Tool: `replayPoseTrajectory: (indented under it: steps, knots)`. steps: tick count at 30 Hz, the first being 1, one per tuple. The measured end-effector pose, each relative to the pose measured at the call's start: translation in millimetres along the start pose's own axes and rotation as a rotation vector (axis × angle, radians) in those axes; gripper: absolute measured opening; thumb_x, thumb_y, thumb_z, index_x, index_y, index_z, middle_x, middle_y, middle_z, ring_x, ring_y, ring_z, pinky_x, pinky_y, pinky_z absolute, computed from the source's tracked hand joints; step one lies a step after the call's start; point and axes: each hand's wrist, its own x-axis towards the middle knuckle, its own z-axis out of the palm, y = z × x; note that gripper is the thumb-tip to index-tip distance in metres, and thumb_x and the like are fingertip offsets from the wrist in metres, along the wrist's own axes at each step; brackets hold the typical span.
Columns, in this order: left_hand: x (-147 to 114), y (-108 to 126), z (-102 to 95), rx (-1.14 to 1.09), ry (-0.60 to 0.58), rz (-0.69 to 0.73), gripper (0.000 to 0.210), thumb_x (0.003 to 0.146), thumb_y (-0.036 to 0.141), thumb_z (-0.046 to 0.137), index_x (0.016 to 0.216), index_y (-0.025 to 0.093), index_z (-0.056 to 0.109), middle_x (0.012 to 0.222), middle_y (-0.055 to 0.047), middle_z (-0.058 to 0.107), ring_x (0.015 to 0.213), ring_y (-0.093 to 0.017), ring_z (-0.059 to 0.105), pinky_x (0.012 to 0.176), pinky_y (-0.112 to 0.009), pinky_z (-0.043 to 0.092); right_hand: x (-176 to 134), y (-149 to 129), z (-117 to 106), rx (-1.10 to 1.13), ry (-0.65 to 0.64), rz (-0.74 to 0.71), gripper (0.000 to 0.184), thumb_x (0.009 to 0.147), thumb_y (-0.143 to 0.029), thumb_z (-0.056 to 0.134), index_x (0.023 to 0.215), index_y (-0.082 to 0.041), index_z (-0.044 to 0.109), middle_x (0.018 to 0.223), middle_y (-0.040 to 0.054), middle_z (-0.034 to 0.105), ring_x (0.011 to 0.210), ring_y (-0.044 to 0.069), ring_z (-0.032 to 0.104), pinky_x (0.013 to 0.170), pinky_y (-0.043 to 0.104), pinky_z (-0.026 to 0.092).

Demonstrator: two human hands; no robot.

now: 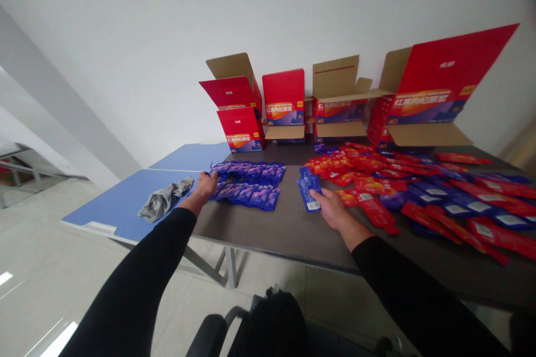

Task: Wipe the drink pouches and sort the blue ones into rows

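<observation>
My right hand (333,207) grips blue-purple sachets (310,189), their printed backs with a white label facing up, above the dark tabletop. At the left end of two overlapping rows of purple sachets (251,192), my left hand (207,183) has its fingers closed on a purple sachet, of which only a thin edge shows above the fingers. Red sachets (372,206) lie just beyond and right of my right hand, mixed with purple ones in a wide loose pile.
Several red cartons, such as the left one (240,131) and the large right one (422,106), stand along the wall with flaps raised. A grey cloth (163,201) lies on the blue table (125,192) at left. The dark table's front edge (276,254) is close to me.
</observation>
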Motion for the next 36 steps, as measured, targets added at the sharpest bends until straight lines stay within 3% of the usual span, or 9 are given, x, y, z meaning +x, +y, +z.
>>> replayPoseTrajectory:
  steps: [3, 7, 17, 26, 30, 32, 34, 36]
  knots:
    - [3, -14, -1.3, 0.32, 0.026, 0.013, 0.061, 0.082, 0.047, 0.065, 0.128, 0.008, 0.049, 0.138, -0.03, 0.048, 0.136, -0.045, 0.038, 0.104, -0.054, 0.036, 0, 0, 0, 0.028, -0.024, -0.004, 0.041, 0.067, -0.055, 0.079, 0.082, -0.018, 0.073, 0.075, 0.0039, 0.072, 0.069, 0.02, 0.064, 0.063, 0.031, 0.048]
    - [2, -26, 4.4, 0.728, -0.036, 0.054, 0.075, 0.084, 0.06, 0.058, 0.137, 0.009, 0.046, 0.141, -0.03, 0.046, 0.135, -0.045, 0.041, 0.104, -0.054, 0.035, 1, 2, -2, 0.025, -0.024, -0.011, 0.042, 0.066, -0.055, 0.08, 0.082, -0.018, 0.073, 0.076, 0.0038, 0.072, 0.067, 0.019, 0.063, 0.062, 0.03, 0.048]
    - [7, -26, 17.9, 0.84, -0.107, 0.036, 0.08, 0.082, 0.065, 0.054, 0.141, 0.011, 0.045, 0.145, -0.028, 0.044, 0.137, -0.043, 0.04, 0.107, -0.05, 0.036, 1, 3, -3, -0.02, -0.032, -0.04, 0.044, 0.066, -0.059, 0.079, 0.081, -0.018, 0.072, 0.076, 0.0036, 0.072, 0.068, 0.019, 0.062, 0.062, 0.029, 0.048]
    - [4, -19, 18.6, 0.739, -0.052, 0.071, 0.074, 0.086, 0.065, 0.046, 0.136, 0.01, 0.049, 0.141, -0.03, 0.047, 0.131, -0.044, 0.044, 0.102, -0.055, 0.037, 1, 2, -2, -0.048, -0.017, -0.024, 0.043, 0.067, -0.059, 0.077, 0.077, -0.018, 0.07, 0.07, 0.0024, 0.069, 0.066, 0.019, 0.061, 0.063, 0.031, 0.047]
    - [-26, 5, 31.6, 0.621, 0.01, 0.318, 0.049, 0.094, 0.047, 0.043, 0.126, 0.013, 0.057, 0.135, -0.023, 0.052, 0.13, -0.039, 0.045, 0.106, -0.052, 0.035, 1, 3, -1, -0.035, -0.004, -0.023, 0.046, 0.068, -0.061, 0.076, 0.084, -0.018, 0.072, 0.071, 0.0031, 0.07, 0.069, 0.02, 0.063, 0.065, 0.031, 0.048]
    - [-57, 21, 47.5, 0.458, -0.069, 0.503, 0.034, 0.093, 0.038, 0.047, 0.113, 0.015, 0.063, 0.126, -0.019, 0.058, 0.126, -0.035, 0.048, 0.109, -0.048, 0.034, 1, 2, 0, -0.019, 0.013, -0.023, 0.048, 0.069, -0.063, 0.074, 0.087, -0.018, 0.073, 0.075, 0.0036, 0.072, 0.07, 0.02, 0.064, 0.066, 0.031, 0.048]
    - [-95, 35, 69.6, 0.203, -0.283, 0.647, 0.022, 0.091, 0.034, 0.052, 0.1, 0.018, 0.065, 0.112, -0.014, 0.064, 0.116, -0.029, 0.055, 0.108, -0.042, 0.037, 0, 0, 1, -0.013, 0.038, -0.021, 0.049, 0.071, -0.064, 0.073, 0.089, -0.019, 0.073, 0.079, 0.0039, 0.073, 0.072, 0.02, 0.065, 0.067, 0.031, 0.048]
    - [-134, 46, 95.9, -0.048, -0.431, 0.638, 0.016, 0.09, 0.034, 0.056, 0.091, 0.02, 0.064, 0.101, -0.01, 0.065, 0.104, -0.025, 0.059, 0.102, -0.038, 0.042, -1, -1, 2, -0.023, 0.057, -0.022, 0.052, 0.072, -0.067, 0.071, 0.091, -0.019, 0.073, 0.08, 0.0039, 0.073, 0.072, 0.021, 0.066, 0.067, 0.031, 0.049]
